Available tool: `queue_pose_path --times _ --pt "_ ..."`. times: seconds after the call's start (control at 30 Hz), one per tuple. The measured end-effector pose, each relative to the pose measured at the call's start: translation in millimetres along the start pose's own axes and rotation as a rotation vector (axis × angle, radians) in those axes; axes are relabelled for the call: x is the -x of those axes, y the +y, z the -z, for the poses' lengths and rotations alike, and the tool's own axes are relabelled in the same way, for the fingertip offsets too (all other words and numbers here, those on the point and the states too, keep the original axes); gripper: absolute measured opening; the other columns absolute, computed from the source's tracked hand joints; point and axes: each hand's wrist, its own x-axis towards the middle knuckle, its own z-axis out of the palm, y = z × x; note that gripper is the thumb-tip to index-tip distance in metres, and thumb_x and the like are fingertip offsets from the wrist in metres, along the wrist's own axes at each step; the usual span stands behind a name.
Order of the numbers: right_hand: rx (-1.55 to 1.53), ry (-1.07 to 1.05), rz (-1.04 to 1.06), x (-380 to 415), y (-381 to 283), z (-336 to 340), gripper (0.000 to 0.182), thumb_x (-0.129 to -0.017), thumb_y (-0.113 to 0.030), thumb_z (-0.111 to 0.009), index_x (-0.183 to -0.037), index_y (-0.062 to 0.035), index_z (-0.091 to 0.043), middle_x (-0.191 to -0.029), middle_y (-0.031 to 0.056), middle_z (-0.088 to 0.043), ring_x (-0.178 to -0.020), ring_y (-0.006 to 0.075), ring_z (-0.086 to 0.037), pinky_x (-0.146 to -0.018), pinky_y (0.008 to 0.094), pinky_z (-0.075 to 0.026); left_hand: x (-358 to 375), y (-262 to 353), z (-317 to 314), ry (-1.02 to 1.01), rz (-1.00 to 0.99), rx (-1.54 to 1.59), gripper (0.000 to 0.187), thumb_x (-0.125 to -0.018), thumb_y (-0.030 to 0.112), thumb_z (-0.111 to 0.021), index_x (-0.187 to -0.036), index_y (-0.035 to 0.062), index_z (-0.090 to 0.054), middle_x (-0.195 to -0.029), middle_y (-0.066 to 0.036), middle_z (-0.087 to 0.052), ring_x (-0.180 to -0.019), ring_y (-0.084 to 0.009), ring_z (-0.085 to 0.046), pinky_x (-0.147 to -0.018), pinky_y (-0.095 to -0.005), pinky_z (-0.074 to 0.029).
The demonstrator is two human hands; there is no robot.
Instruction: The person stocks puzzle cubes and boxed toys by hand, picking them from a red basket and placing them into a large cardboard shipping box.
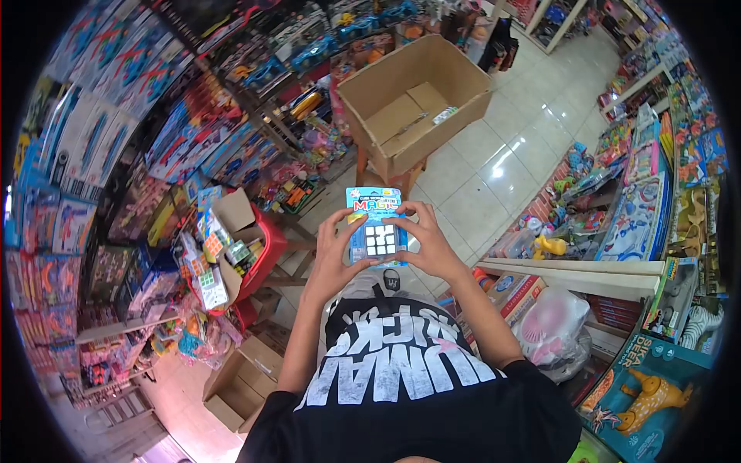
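Note:
In the head view, a packaged magic cube [380,240] with a white face sits on a blue printed card, held upright in front of my chest. My left hand [336,245] grips the card's left side, thumb at the lower edge and fingers higher up. On the opposite side my right hand [429,243] holds the package the same way, thumb low and fingers along the upper edge. Both hands touch the pack, and the cube's face shows between them.
Ahead stands a large open cardboard box [417,104] with a small packet inside. At left, a red basket [266,251] holds more packaged cubes [210,279]. Toy-filled shelves line both sides. A smaller cardboard box [241,382] is on the floor at lower left.

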Motion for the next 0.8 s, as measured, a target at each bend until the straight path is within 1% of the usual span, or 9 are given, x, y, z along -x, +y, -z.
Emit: queue_pose_path --times 0.23,0.37,0.47,0.57,0.63,0.67,0.73,0.77,0.8 --pt "0.023 0.077 -0.130 -15.6 36.1 40.2 0.069 -0.064 -0.018 -0.084 -0.128 -0.0109 -0.060 -0.127 0.0105 -0.045 -0.118 0.0298 -0.043 -0.104 0.0416 -0.036 -82.5 -8.2 -34.1 -0.094 -0.126 0.037 0.066 -0.061 0.017 -0.084 -0.122 0.0114 -0.060 -0.131 -0.011 -0.047 -0.125 -0.0346 -0.041 -0.105 -0.0468 -0.034" --pt "0.043 0.137 -0.161 -47.2 62.6 63.1 0.070 -0.066 -0.017 -0.084 -0.130 -0.0095 -0.058 -0.129 0.0120 -0.043 -0.121 0.0299 -0.041 -0.105 0.0415 -0.036 -138.7 -21.2 -53.3 -0.046 -0.176 0.058 0.065 -0.060 0.015 -0.084 -0.120 0.0108 -0.060 -0.125 -0.010 -0.051 -0.122 -0.0336 -0.042 -0.104 -0.0458 -0.034" --pt "0.062 0.209 -0.177 -77.3 78.5 84.5 0.080 -0.068 -0.016 -0.083 -0.139 -0.0108 -0.048 -0.132 0.0141 -0.041 -0.122 0.0285 -0.043 -0.103 0.0403 -0.038 -186.6 -32.9 -65.0 -0.034 -0.187 0.125 0.063 -0.060 0.012 -0.082 -0.120 0.0104 -0.061 -0.124 -0.010 -0.051 -0.122 -0.0332 -0.043 -0.104 -0.0451 -0.034" --pt "-0.183 0.233 -0.319 -101.4 95.8 102.5 0.088 -0.072 -0.018 -0.083 -0.146 -0.0091 -0.036 -0.136 0.0148 -0.041 -0.118 0.0252 -0.050 -0.099 0.0389 -0.041 -228.8 -38.6 -74.0 -0.032 -0.169 0.243 0.061 -0.061 0.008 -0.080 -0.119 0.0100 -0.061 -0.125 -0.010 -0.050 -0.121 -0.0323 -0.044 -0.104 -0.0444 -0.035" --pt "-0.452 0.230 -0.338 -114.6 115.3 105.6 0.080 -0.083 -0.019 -0.076 -0.147 -0.0058 -0.029 -0.135 0.0146 -0.046 -0.113 0.0206 -0.055 -0.093 0.0360 -0.045 -256.2 -45.3 -79.7 -0.028 -0.155 0.318 0.060 -0.061 0.006 -0.079 -0.119 0.0098 -0.062 -0.126 -0.010 -0.049 -0.122 -0.0318 -0.044 -0.104 -0.0440 -0.036" --pt "-0.451 0.236 -0.342 -122.0 124.3 105.4 0.080 -0.083 -0.019 -0.076 -0.147 -0.0058 -0.029 -0.135 0.0146 -0.046 -0.113 0.0206 -0.055 -0.093 0.0360 -0.045 -268.5 -52.7 -84.2 -0.028 -0.188 0.339 0.061 -0.061 0.005 -0.079 -0.120 0.0099 -0.062 -0.127 -0.010 -0.048 -0.123 -0.0314 -0.044 -0.105 -0.0433 -0.036" --pt "-0.886 0.398 -0.388 -134.9 139.0 102.5 0.060 -0.094 -0.018 -0.064 -0.142 -0.0003 -0.034 -0.126 0.0154 -0.055 -0.101 0.0148 -0.060 -0.085 0.0292 -0.049 -288.2 -57.5 -85.2 -0.037 -0.213 0.363 0.062 -0.061 0.004 -0.078 -0.120 0.0100 -0.062 -0.128 -0.010 -0.048 -0.123 -0.0310 -0.045 -0.105 -0.0427 -0.036" --pt "-0.888 0.401 -0.396 -141.1 145.4 105.0 0.060 -0.094 -0.018 -0.064 -0.142 -0.0003 -0.034 -0.126 0.0154 -0.055 -0.101 0.0148 -0.060 -0.085 0.0292 -0.049 -297.1 -58.4 -84.3 -0.061 -0.236 0.348 0.063 -0.061 0.002 -0.078 -0.121 0.0103 -0.062 -0.129 -0.010 -0.047 -0.125 -0.0310 -0.044 -0.106 -0.0425 -0.036" --pt "-0.840 0.426 -0.481 -147.8 152.2 108.6 0.049 -0.096 -0.018 -0.060 -0.137 0.0009 -0.040 -0.119 0.0129 -0.060 -0.097 0.0136 -0.061 -0.083 0.0280 -0.049 -305.0 -57.4 -83.3 -0.085 -0.258 0.334 0.064 -0.060 0.000 -0.077 -0.121 0.0105 -0.063 -0.130 -0.010 -0.047 -0.126 -0.0309 -0.044 -0.107 -0.0423 -0.037"
